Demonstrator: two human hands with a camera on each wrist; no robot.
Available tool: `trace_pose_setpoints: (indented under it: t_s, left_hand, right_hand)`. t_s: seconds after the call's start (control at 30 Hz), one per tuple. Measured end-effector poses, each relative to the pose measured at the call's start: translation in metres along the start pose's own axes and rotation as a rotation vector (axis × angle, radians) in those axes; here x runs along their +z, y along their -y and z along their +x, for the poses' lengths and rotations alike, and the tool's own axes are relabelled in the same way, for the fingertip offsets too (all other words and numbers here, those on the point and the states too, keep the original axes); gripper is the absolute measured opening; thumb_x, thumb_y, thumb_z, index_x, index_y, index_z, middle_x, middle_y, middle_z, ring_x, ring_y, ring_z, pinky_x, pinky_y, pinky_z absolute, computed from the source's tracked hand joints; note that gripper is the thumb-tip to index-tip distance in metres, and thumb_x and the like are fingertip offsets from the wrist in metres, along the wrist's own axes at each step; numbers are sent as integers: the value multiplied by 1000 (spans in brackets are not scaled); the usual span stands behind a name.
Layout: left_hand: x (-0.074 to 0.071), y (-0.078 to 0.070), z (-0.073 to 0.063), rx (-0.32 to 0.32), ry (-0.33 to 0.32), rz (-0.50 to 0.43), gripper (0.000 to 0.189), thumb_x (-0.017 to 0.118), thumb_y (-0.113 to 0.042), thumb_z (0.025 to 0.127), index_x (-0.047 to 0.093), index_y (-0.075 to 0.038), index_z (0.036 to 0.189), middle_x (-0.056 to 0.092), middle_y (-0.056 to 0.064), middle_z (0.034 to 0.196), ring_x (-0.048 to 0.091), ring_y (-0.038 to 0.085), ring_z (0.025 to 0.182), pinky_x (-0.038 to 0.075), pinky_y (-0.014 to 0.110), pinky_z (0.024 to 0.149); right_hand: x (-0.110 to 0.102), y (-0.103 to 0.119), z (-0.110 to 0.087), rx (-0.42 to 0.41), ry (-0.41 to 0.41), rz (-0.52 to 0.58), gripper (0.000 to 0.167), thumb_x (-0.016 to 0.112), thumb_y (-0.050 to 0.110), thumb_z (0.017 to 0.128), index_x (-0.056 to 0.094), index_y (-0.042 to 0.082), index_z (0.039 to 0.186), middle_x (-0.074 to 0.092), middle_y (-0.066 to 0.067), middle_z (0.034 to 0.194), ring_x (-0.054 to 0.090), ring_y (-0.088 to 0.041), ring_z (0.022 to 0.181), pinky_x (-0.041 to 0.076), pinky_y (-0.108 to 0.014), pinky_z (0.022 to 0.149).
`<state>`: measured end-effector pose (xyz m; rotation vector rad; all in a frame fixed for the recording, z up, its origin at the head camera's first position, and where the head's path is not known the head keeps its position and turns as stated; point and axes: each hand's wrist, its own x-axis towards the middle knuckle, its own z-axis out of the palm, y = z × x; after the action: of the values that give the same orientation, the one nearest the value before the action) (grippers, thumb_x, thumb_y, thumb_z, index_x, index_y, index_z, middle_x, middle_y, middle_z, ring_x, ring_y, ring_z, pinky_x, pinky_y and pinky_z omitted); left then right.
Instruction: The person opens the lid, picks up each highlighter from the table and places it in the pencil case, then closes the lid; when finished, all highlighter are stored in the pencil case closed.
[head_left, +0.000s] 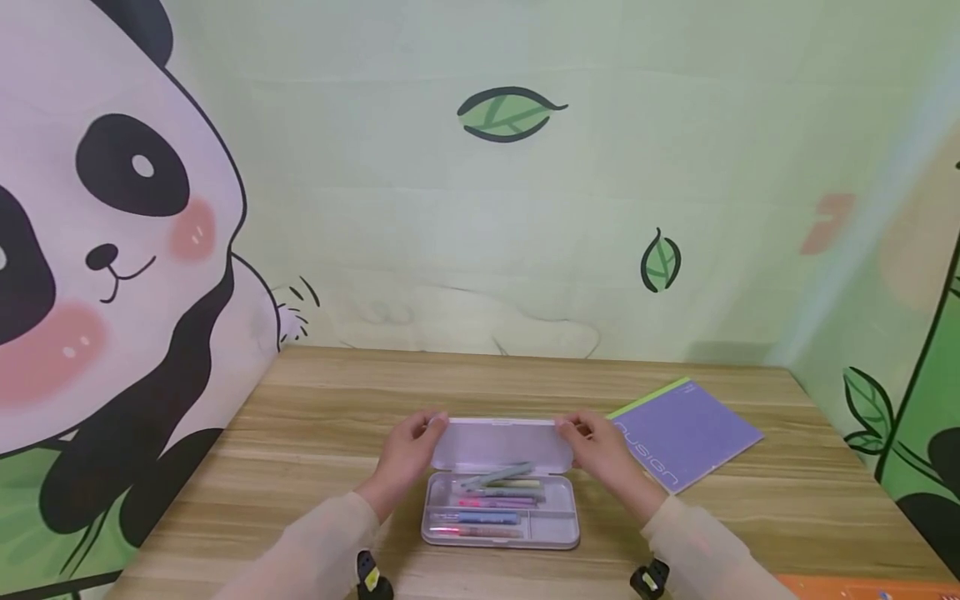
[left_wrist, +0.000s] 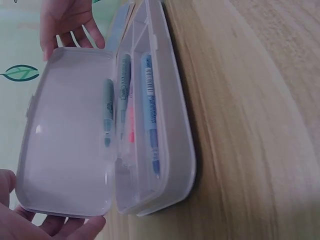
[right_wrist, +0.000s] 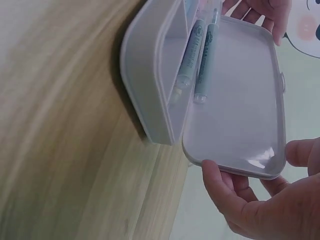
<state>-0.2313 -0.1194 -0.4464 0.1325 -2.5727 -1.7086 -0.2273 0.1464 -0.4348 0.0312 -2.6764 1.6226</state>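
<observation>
A pale plastic pencil case [head_left: 553, 527] lies on the wooden table with its lid [head_left: 501, 442] raised at the back. My left hand [head_left: 407, 454] holds the lid's left end between thumb and fingers, and my right hand [head_left: 602, 454] grips the opposite end the same way. Several markers fill the case. In the back compartment a grey-green marker [right_wrist: 206, 62] leans up against the inside of the lid, above other markers. A blue marker [left_wrist: 150, 105] lies in the narrow front compartment, with an orange-brown marker [head_left: 483, 532] in front of it.
A purple notebook [head_left: 697, 433] with a green spine lies behind my right hand. At the lower right corner an orange item [head_left: 862, 588] shows partly. The table [head_left: 337, 383] meets a panda-printed backdrop [head_left: 405, 208] at the back.
</observation>
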Motion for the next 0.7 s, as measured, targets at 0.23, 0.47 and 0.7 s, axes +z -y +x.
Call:
trace_pose_setpoints:
  t_s: [0.23, 0.47, 0.7]
  left_hand:
    - [-2, 7, -4, 54, -5, -21, 30, 60, -32, 94, 70, -5, 102, 69, 10, 105, 60, 17, 91, 49, 33, 82]
    - [-9, 17, -9, 139, 101, -75, 20, 62, -28, 94, 70, -9, 97, 67, 5, 95, 56, 11, 86, 47, 28, 79]
    - [-20, 27, -13, 325, 263, 10, 19, 60, -26, 95, 71, -13, 104, 70, 1, 108, 61, 16, 106, 49, 32, 94]
  right_hand:
    - [-2, -8, -9, -120, 7, -42, 23, 58, 24, 97, 66, 3, 105, 63, -10, 95, 58, -17, 82, 52, -25, 65]
    - [-4, -17, -20, -265, 14, -137, 17, 59, 19, 96, 68, 8, 105, 63, -3, 101, 57, -13, 93, 50, -27, 80]
    - [-7, -24, -31, -482, 77, -170, 11, 61, 12, 94, 67, 10, 102, 63, -1, 99, 57, -7, 92, 54, -25, 74]
